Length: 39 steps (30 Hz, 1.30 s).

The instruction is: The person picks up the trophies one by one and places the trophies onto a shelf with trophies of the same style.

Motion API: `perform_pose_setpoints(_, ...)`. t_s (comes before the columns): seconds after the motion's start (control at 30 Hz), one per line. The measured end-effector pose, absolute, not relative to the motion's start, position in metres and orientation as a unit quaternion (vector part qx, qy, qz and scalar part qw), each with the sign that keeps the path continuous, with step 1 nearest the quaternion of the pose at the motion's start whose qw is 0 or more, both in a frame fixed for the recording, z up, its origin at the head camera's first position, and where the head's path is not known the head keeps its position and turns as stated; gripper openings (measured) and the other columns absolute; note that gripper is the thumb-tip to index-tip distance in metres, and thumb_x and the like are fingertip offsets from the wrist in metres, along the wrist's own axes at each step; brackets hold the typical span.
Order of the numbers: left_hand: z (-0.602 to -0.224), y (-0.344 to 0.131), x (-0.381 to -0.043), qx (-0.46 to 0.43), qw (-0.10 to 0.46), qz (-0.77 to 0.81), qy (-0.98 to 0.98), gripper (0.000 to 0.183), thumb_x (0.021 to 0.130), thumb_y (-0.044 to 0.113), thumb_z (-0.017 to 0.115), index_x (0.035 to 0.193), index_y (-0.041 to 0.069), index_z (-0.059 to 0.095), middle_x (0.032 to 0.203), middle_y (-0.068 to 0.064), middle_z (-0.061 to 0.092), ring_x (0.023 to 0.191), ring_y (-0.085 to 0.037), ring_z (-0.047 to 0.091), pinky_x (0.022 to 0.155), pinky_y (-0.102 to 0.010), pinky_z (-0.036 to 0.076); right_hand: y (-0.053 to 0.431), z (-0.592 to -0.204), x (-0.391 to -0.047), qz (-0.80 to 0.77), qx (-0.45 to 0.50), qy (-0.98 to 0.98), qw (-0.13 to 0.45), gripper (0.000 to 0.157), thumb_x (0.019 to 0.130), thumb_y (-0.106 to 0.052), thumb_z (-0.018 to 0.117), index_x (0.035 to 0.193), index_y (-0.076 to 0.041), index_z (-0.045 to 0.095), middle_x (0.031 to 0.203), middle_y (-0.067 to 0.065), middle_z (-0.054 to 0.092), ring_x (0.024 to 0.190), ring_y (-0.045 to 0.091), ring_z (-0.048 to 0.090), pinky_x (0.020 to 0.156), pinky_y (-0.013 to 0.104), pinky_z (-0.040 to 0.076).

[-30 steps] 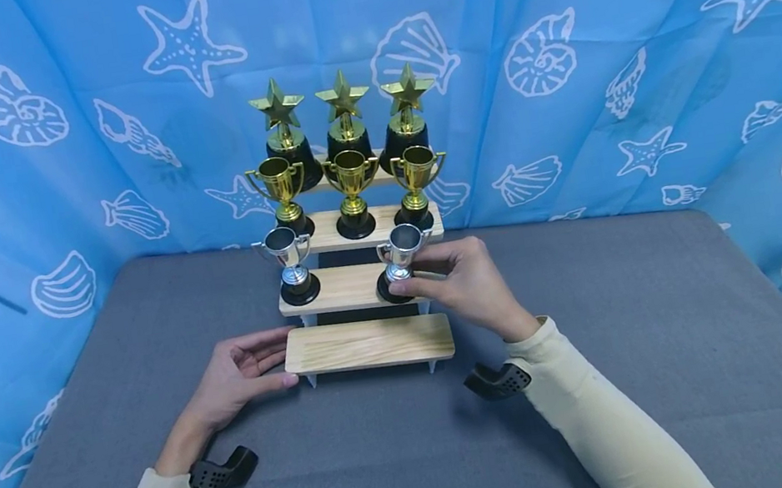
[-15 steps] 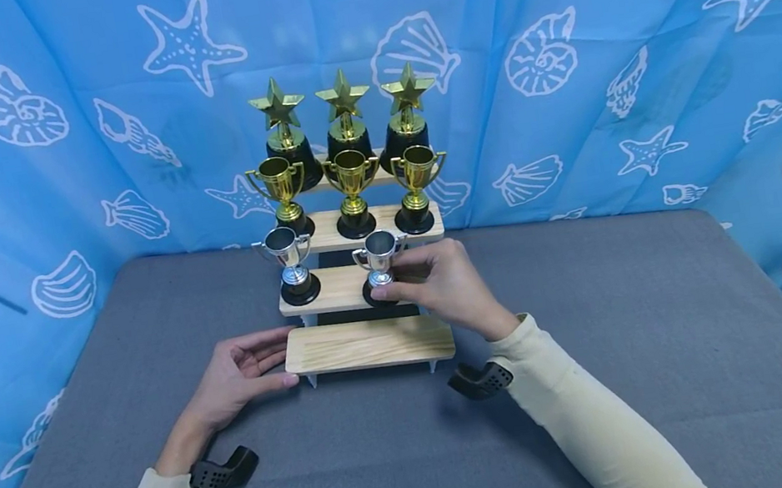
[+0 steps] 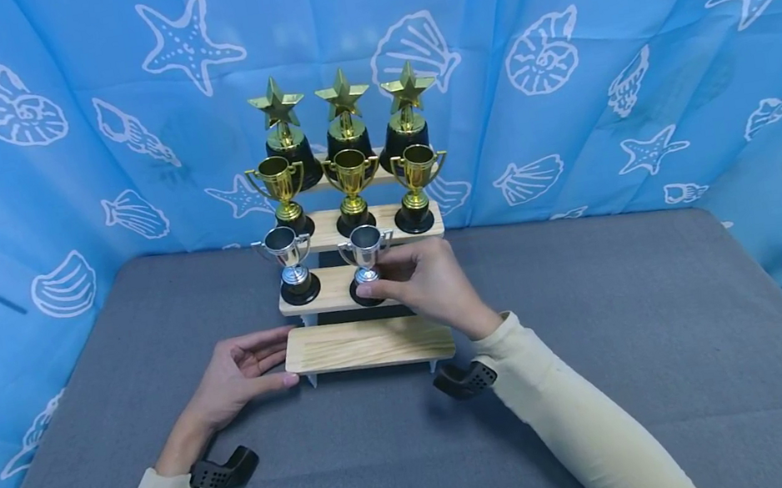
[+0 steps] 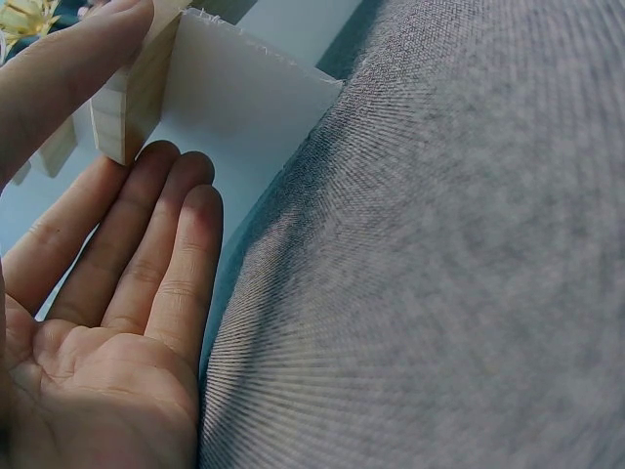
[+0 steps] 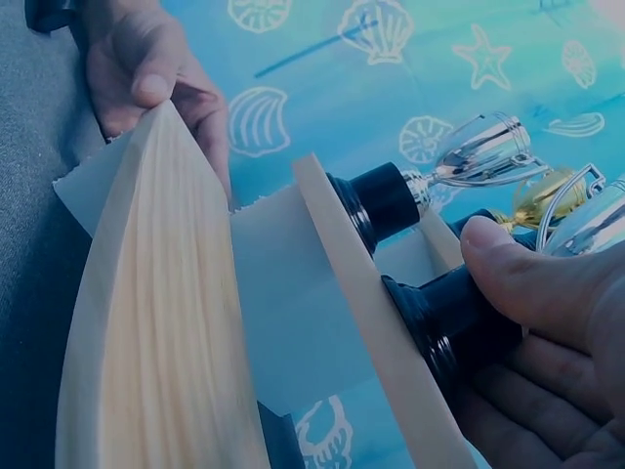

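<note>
In the head view my right hand [image 3: 429, 282] holds a small silver trophy cup [image 3: 366, 249] by its black base, thumb in front. The cup stands upright at the middle of the third step down of a wooden display stand [image 3: 368, 344]. In the right wrist view its black base [image 5: 454, 327] sits against that step. Another silver trophy cup [image 3: 287, 251] stands at the step's left end. My left hand [image 3: 240, 376] holds the left end of the lowest step, thumb at the front corner, extended fingers at the rear. The left wrist view shows those fingers [image 4: 146, 244] beside a white support.
Three gold trophy cups [image 3: 351, 178] line the step above, and three gold star trophies [image 3: 344, 103] fill the top one. The stand rests on a grey cloth-covered table [image 3: 601, 331]. A blue curtain [image 3: 593, 20] with white shells and starfish hangs behind.
My right hand has moved the silver trophy cup leftward along its step, from the right end to the middle. The left hand stays in place at the lowest step.
</note>
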<state>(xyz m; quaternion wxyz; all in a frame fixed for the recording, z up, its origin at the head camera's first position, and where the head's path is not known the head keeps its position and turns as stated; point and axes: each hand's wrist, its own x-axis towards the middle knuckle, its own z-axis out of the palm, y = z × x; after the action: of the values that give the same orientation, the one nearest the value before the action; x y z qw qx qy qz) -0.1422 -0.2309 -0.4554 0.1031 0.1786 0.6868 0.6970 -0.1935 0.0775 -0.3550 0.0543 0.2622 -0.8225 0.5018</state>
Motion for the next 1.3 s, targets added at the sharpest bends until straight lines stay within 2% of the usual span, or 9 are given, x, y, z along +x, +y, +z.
perform_pose_setpoints(0.27, -0.455, -0.23, -0.142, 0.178, 0.103, 0.697, 0.687, 0.067, 0.081, -0.014, 0.075, 0.139, -0.021, 0.043, 0.14, -0.034, 0.051, 0.12, -0.016, 0.064, 0.102, -0.031, 0.053, 0.07, -0.353, -0.194, 0.5, 0.259, -0.825, 0.057, 0.021, 0.081, -0.015, 0.088, 0.098, -0.005, 0.08, 0.093, 0.003, 0.077, 0.074, 0.009, 0.07, 0.064, 0.024, 0.062)
perform_pose_setpoints(0.47, -0.455, -0.23, -0.142, 0.179, 0.1, 0.7, 0.684, 0.066, 0.081, -0.014, 0.076, 0.139, -0.02, 0.044, 0.138, -0.022, 0.058, 0.12, -0.016, 0.064, 0.103, -0.032, 0.053, 0.065, -0.352, -0.195, 0.495, 0.248, -0.831, 0.056, 0.022, 0.081, -0.015, 0.088, 0.099, -0.005, 0.08, 0.097, 0.006, 0.077, 0.079, 0.011, 0.072, 0.068, 0.022, 0.063)
perform_pose_setpoints(0.53, -0.455, -0.23, -0.142, 0.178, 0.1, 0.699, 0.686, 0.067, 0.08, -0.013, 0.077, 0.138, -0.02, 0.045, 0.138, -0.022, 0.058, 0.12, -0.016, 0.064, 0.103, -0.032, 0.053, 0.064, -0.352, -0.195, 0.495, 0.243, -0.832, 0.056, 0.023, 0.081, -0.015, 0.088, 0.099, -0.004, 0.08, 0.098, 0.006, 0.077, 0.08, 0.012, 0.073, 0.07, 0.022, 0.063)
perform_pose_setpoints(0.87, -0.454, -0.229, -0.142, 0.175, 0.102, 0.693, 0.692, 0.067, 0.081, -0.014, 0.076, 0.138, -0.022, 0.043, 0.14, -0.039, 0.048, 0.119, -0.015, 0.064, 0.102, -0.031, 0.053, 0.06, -0.354, -0.196, 0.495, 0.228, -0.836, 0.068, 0.027, 0.081, -0.017, 0.088, 0.102, -0.004, 0.079, 0.099, 0.008, 0.077, 0.085, 0.015, 0.075, 0.075, 0.022, 0.063)
perform_pose_setpoints(1.07, -0.455, -0.23, -0.142, 0.176, 0.1, 0.693, 0.692, 0.067, 0.08, -0.015, 0.076, 0.138, -0.022, 0.043, 0.139, -0.039, 0.049, 0.119, -0.015, 0.064, 0.102, -0.031, 0.053, 0.059, -0.358, -0.197, 0.491, 0.224, -0.838, 0.086, 0.031, 0.08, -0.018, 0.089, 0.106, -0.005, 0.079, 0.102, 0.008, 0.077, 0.086, 0.014, 0.074, 0.075, 0.023, 0.063)
perform_pose_setpoints(1.3, -0.455, -0.229, -0.142, 0.174, 0.098, 0.696, 0.689, 0.068, 0.079, -0.014, 0.077, 0.138, -0.022, 0.044, 0.138, -0.032, 0.054, 0.119, -0.016, 0.064, 0.102, -0.032, 0.053, 0.059, -0.358, -0.196, 0.49, 0.227, -0.836, 0.093, 0.031, 0.08, -0.019, 0.088, 0.107, -0.005, 0.079, 0.102, 0.007, 0.077, 0.084, 0.012, 0.074, 0.073, 0.022, 0.063)
